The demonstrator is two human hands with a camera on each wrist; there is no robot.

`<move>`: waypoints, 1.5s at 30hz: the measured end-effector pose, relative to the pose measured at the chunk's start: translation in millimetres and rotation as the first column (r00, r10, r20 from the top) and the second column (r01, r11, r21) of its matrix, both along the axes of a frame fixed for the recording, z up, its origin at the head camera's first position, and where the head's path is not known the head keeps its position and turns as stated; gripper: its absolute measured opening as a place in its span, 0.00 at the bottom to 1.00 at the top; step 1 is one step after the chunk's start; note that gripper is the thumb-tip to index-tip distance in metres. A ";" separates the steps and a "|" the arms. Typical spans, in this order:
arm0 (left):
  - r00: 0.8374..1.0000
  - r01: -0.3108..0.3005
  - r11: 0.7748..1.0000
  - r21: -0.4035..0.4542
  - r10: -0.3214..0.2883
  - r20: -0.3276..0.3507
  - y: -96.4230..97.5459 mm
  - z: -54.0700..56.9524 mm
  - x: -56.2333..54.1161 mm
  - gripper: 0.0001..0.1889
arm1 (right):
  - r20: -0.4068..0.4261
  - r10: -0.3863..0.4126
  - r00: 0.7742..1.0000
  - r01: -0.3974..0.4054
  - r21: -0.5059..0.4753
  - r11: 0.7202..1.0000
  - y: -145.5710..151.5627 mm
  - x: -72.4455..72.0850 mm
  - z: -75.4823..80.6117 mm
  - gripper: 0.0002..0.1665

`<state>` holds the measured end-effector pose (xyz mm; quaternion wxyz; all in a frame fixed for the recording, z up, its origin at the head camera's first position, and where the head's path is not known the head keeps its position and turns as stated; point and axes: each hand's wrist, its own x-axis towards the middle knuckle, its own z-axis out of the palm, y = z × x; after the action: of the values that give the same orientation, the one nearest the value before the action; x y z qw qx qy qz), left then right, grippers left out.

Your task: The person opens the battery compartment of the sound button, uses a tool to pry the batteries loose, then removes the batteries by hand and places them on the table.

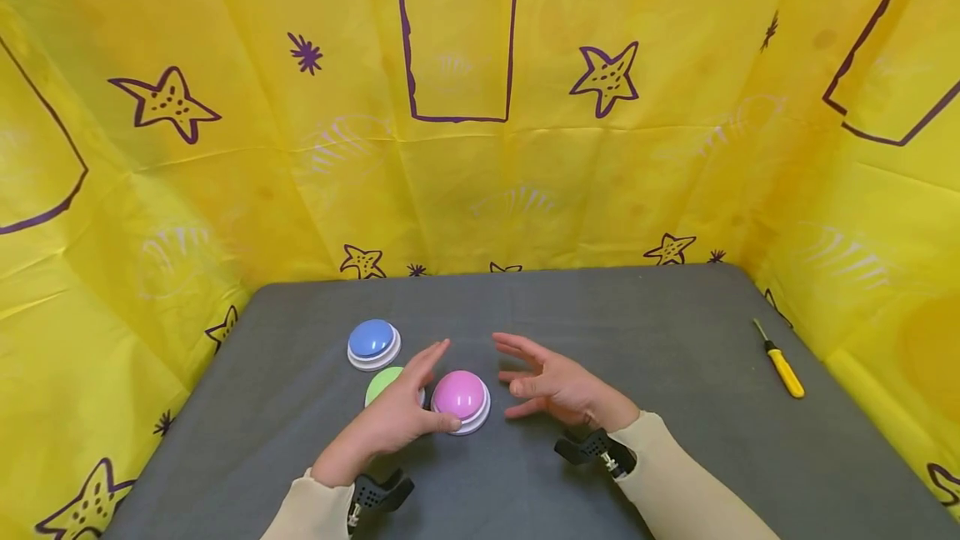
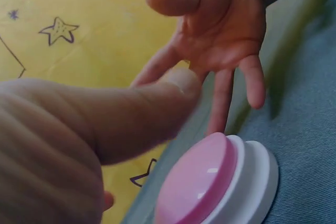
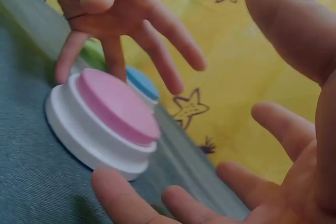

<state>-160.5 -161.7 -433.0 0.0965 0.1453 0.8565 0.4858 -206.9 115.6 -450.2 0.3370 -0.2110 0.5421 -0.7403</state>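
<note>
A pink dome button [image 1: 459, 394] on a round white base sits on the grey table between both hands. My left hand [image 1: 399, 417] is at its left side, fingers spread and thumb reaching over its near edge; whether any finger touches it I cannot tell. Across a small gap to the right, my right hand [image 1: 562, 383] faces it with fingers apart, holding nothing. Partly hidden behind the left hand is a green button [image 1: 383, 381]. A blue button [image 1: 372, 340] stands farther back. The left wrist view shows the pink dome [image 2: 195, 184] below the left thumb [image 2: 152, 111].
A screwdriver [image 1: 783, 367] with a yellow handle lies near the table's right edge. The grey table [image 1: 600, 307] is enclosed at the back and both sides by a yellow cloth [image 1: 480, 182] with purple drawings. Each wrist wears a black camera mount.
</note>
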 end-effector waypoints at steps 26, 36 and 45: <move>0.974 -0.055 0.978 -0.200 0.008 -0.228 18.5 -14.0 -3.2 0.34 | -0.486 -0.093 0.869 0.325 0.417 0.849 -47.5 13.2 -11.1 0.40; 0.994 -0.062 0.996 -0.057 0.056 -0.089 23.5 -8.3 -11.2 0.32 | -0.626 -0.023 0.779 0.366 0.425 0.828 -33.0 13.9 -6.4 0.38; 0.999 -0.029 0.998 0.053 0.028 0.024 31.2 0.3 -19.3 0.25 | -0.646 0.015 0.764 0.336 0.417 0.844 -15.1 16.1 2.9 0.42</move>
<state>-179.8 -130.5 -432.7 0.0954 0.1301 0.8441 0.5114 -190.9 100.5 -447.3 0.1136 -0.2988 0.8148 -0.4836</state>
